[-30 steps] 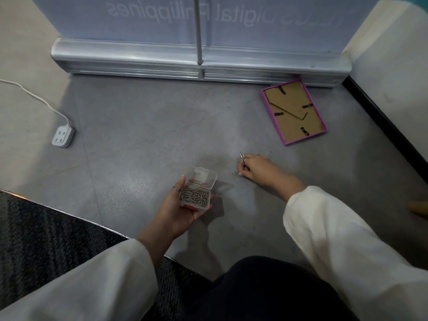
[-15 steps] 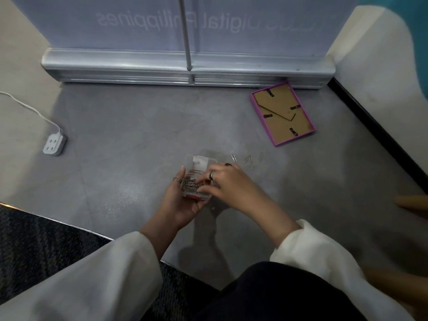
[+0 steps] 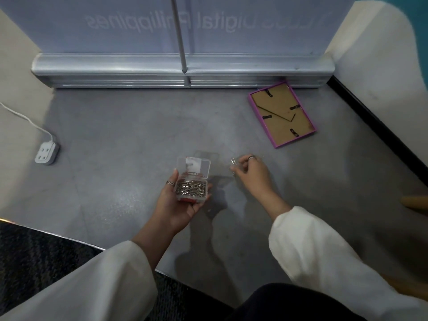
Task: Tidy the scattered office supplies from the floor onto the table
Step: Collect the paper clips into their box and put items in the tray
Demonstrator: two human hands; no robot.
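Left hand (image 3: pixel 178 205) palm up, fingers and thumb curled round a small clear plastic box (image 3: pixel 192 181), lid hinged open away from the wrist, silver paper clips (image 3: pixel 191 188) heaped inside. Right hand (image 3: pixel 251 174) just right of the box, low over the grey floor (image 3: pixel 115 140), fingertips drawn together and pinching a loose paper clip (image 3: pixel 232 162); another clip or two seem to lie at its fingertips, too small to be sure. Ring on each hand. Beyond the right hand, well apart, a purple picture frame (image 3: pixel 281 114) lies face down, cardboard back up, near a banner stand base (image 3: pixel 180 70). Far out past the left hand, a white power strip (image 3: pixel 46 154) on its cord.
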